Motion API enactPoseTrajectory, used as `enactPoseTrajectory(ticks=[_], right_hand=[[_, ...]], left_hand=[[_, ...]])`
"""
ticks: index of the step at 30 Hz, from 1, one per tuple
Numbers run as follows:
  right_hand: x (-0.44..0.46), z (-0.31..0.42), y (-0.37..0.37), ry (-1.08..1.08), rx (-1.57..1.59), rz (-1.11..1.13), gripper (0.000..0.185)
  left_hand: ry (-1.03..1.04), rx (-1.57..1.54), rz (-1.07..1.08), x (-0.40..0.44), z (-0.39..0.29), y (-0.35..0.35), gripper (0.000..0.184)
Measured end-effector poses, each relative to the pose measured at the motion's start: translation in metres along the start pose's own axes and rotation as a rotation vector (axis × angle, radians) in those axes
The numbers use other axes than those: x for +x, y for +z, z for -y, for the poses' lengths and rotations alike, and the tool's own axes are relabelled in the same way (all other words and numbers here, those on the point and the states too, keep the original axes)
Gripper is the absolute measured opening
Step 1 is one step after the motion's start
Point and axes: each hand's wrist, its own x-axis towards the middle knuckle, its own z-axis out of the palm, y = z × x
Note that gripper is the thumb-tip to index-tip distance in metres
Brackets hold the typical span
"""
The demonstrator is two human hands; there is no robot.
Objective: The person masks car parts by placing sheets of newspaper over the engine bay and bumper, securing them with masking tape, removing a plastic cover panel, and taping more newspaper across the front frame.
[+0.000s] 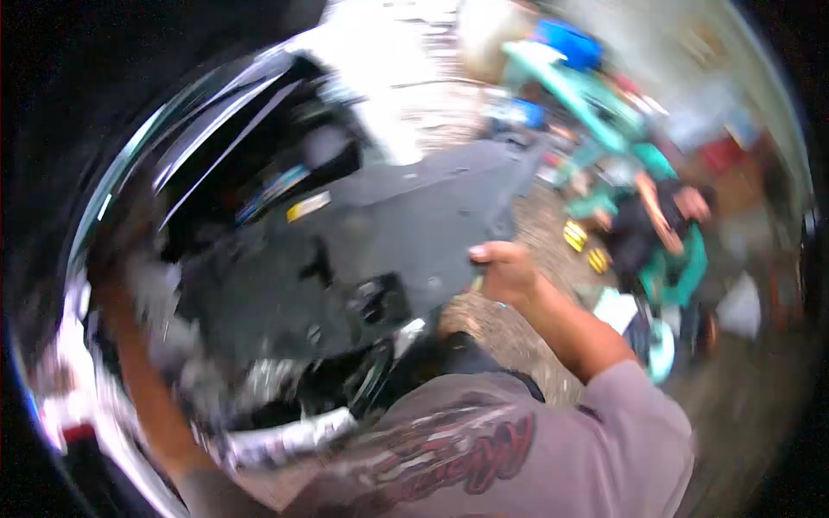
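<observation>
A large dark grey panel [380, 233] with a squarish cut-out, small holes and a yellow-and-white label [308, 206] spans the middle of the view, tilted in front of me. Its right edge is in my right hand [505, 272], whose fingers are closed around it with the thumb on top. My left arm reaches forward along the left side, and my left hand [110, 263] is lost in shadow and blur near the vehicle's dark body; its fingers do not show. Behind the panel is the open, dark interior of a vehicle [250, 147].
At the right a person [661, 216] in dark clothes sits on a green chair [686, 272]. Beyond stands a pale green table [570, 95] with a blue object [570, 45] on it. Gravelly ground [540, 332] lies below my right arm. The frame is blurred by motion.
</observation>
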Motion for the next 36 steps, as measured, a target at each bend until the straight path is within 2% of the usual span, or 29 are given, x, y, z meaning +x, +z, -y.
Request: enactPoseTrajectory(ticks=[2, 4, 7, 9, 11, 12, 17, 20, 23, 25, 26, 29, 30, 32, 33, 35, 36], right_hand=[[-0.078, 0.023, -0.044, -0.151, 0.029, -0.134, 0.05], [-0.141, 0.043, -0.049, -0.267, -0.068, -0.236, 0.049], [-0.224, 0.061, -0.055, -0.444, 0.02, -0.423, 0.047], [-0.285, 0.057, -0.105, -0.461, 0.036, -0.388, 0.047], [-0.329, 0.042, -0.119, -0.547, 0.158, -0.407, 0.049], [-0.342, 0.039, -0.105, -0.66, 0.215, -0.595, 0.047], [-0.442, 0.015, -0.188, -0.946, 0.306, -0.695, 0.041], [-0.502, 0.007, -0.243, -1.109, 0.397, -0.816, 0.044], [-0.572, -0.007, -0.311, -1.181, 0.536, -0.987, 0.044], [-0.619, -0.018, -0.365, -1.271, 0.499, -1.018, 0.044], [-0.637, -0.017, -0.38, -1.316, 0.487, -1.109, 0.043], [-0.696, -0.014, -0.469, -1.392, 0.651, -1.208, 0.05], [-0.71, -0.009, -0.49, -1.422, 0.596, -1.243, 0.052], [-0.74, -0.002, -0.546, -1.43, 0.602, -1.338, 0.054], [-0.757, -0.006, -0.584, -1.43, 0.51, -1.296, 0.053], [-0.771, -0.016, -0.627, -1.32, 0.541, -1.409, 0.052], [-0.773, -0.03, -0.648, -1.201, 0.632, -1.495, 0.053]], left_hand=[[0.001, 0.012, 0.042, 0.01, -0.019, 0.021, 0.042], [-0.017, 0.066, 0.099, 0.015, -0.043, 0.029, 0.043], [-0.061, 0.127, 0.179, 0.018, -0.076, 0.026, 0.045], [-0.07, 0.194, 0.226, 0.02, -0.103, 0.022, 0.047], [-0.057, 0.249, 0.268, 0.024, -0.137, 0.019, 0.048], [-0.052, 0.278, 0.287, 0.025, -0.156, 0.015, 0.049], [0.006, 0.418, 0.362, 0.024, -0.242, -0.01, 0.054], [0.025, 0.479, 0.353, 0.019, -0.277, -0.039, 0.057], [0.056, 0.538, 0.304, 0.015, -0.307, -0.073, 0.061], [0.082, 0.548, 0.233, 0.011, -0.322, -0.103, 0.063], [0.101, 0.548, 0.191, 0.009, -0.324, -0.119, 0.064], [0.349, 0.376, -0.082, -0.007, -0.326, -0.171, 0.065], [0.343, 0.398, -0.08, -0.012, -0.328, -0.196, 0.065], [0.193, 0.093, -0.104, -0.021, -0.335, -0.254, 0.062], [0.191, 0.114, -0.107, -0.02, -0.331, -0.272, 0.062], [0.248, 0.43, -0.143, -0.01, -0.318, -0.3, 0.057], [0.216, 0.337, -0.153, -0.02, -0.323, -0.321, 0.056]])
